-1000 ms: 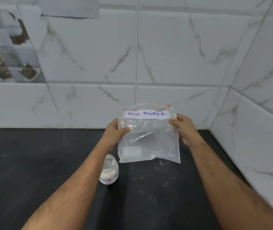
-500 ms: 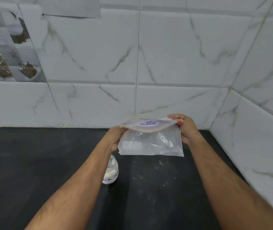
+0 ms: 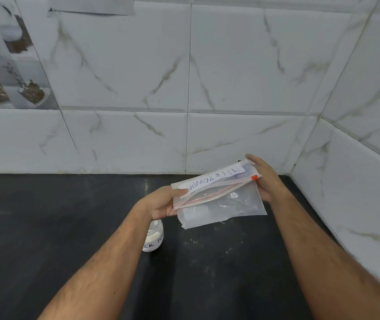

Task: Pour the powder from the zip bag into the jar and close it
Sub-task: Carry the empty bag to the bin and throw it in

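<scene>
Head view shows both hands holding the zip bag [image 3: 221, 199] above the dark counter [image 3: 45, 227], near the corner where the back wall [image 3: 184, 77] meets the right wall [image 3: 357, 158]. The left hand [image 3: 161, 203] pinches the bag's lower-left end, thumb on top at the label; the right hand [image 3: 265, 181] grips the upper-right end beside the orange slider [image 3: 255, 177], fingers curled over the top edge.

Compared with a second ago, the bag has gone from hanging upright with its "MILK POWDER" label [image 3: 214, 179] level to lying tipped over, mouth toward the camera and slanting up to the right, so the label now reads diagonally. The pink zip strips [image 3: 207, 196] are parted in the middle. The right hand has risen toward the back wall; the left has dropped lower.

The jar [image 3: 153, 237] stands upright on the counter just under the left wrist, partly hidden by it, with white powder at its bottom and no lid seen on it. It has not shifted.

White specks [image 3: 207, 239] dust the counter below the bag. The right wall stands close beside the right hand, while the counter runs wide to the left and toward the camera.
</scene>
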Available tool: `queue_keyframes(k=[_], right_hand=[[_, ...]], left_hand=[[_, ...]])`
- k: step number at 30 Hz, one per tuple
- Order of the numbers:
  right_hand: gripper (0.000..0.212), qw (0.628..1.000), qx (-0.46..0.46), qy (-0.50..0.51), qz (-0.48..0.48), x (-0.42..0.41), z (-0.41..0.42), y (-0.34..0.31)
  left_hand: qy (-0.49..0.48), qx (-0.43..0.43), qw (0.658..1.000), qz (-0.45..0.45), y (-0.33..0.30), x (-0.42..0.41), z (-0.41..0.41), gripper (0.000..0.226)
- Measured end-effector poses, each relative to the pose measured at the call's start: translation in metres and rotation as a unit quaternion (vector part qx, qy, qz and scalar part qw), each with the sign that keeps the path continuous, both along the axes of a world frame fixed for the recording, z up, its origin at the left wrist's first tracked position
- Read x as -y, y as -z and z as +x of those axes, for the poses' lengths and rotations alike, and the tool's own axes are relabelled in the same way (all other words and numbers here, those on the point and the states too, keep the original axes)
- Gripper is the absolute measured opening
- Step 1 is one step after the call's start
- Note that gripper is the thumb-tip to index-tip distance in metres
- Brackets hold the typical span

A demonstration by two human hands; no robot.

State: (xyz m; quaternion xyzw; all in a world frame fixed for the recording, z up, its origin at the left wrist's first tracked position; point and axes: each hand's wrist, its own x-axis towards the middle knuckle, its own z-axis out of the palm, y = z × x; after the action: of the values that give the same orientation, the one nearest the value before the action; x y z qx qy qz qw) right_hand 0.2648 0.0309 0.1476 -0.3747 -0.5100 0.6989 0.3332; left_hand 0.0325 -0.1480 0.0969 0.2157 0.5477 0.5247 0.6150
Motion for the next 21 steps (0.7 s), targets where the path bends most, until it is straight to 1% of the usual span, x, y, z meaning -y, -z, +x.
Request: queue_keyframes(k=[1,2,3,4,5,6,8,11,13,15,18,21], right_hand=[[0.04,0.999,-0.016,-0.001,-0.05,-0.001,0.002,0.0],[0.05,0.994,-0.015,-0.013,-0.106,-0.002,0.007,0.004],[0.064,0.989,-0.001,-0.037,-0.144,-0.003,0.013,0.01],[0.075,0.984,0.017,-0.073,-0.164,-0.002,0.015,0.014],[0.077,0.978,0.032,-0.109,-0.176,0.0,0.018,0.018],[0.07,0.973,0.034,-0.138,-0.183,0.004,0.019,0.022],[0.054,0.968,0.057,-0.154,-0.189,0.011,0.021,0.027],[0.053,0.964,0.114,-0.167,-0.17,0.016,0.025,0.036],[0.046,0.968,0.126,-0.164,-0.145,0.019,0.024,0.039],[0.038,0.974,0.135,-0.144,-0.113,0.026,0.021,0.039],[0.028,0.979,0.155,-0.118,-0.067,0.038,0.019,0.038],[0.031,0.982,0.158,-0.089,-0.056,0.051,0.025,0.041]], left_hand=[[-0.003,-0.013,1.0,0.012,0.002,-0.001,0.0,0.038],[0.0,-0.016,1.0,0.02,0.006,-0.005,0.004,0.038],[0.0,-0.027,0.999,0.027,0.01,-0.008,0.007,0.038],[-0.007,-0.04,0.999,0.034,0.013,-0.009,0.008,0.039],[-0.013,-0.046,0.998,0.042,0.015,-0.009,0.01,0.039],[-0.021,-0.043,0.998,0.05,0.015,-0.009,0.01,0.04],[-0.026,-0.04,0.997,0.066,0.016,-0.008,0.007,0.039],[-0.016,-0.031,0.997,0.076,0.016,-0.004,0.006,0.038],[-0.004,-0.042,0.997,0.068,0.018,0.0,0.002,0.037],[0.002,-0.075,0.996,0.053,0.02,0.003,-0.004,0.038],[0.017,-0.15,0.988,0.035,0.023,0.006,-0.013,0.039],[0.025,-0.182,0.982,0.046,0.02,0.011,-0.011,0.039]])
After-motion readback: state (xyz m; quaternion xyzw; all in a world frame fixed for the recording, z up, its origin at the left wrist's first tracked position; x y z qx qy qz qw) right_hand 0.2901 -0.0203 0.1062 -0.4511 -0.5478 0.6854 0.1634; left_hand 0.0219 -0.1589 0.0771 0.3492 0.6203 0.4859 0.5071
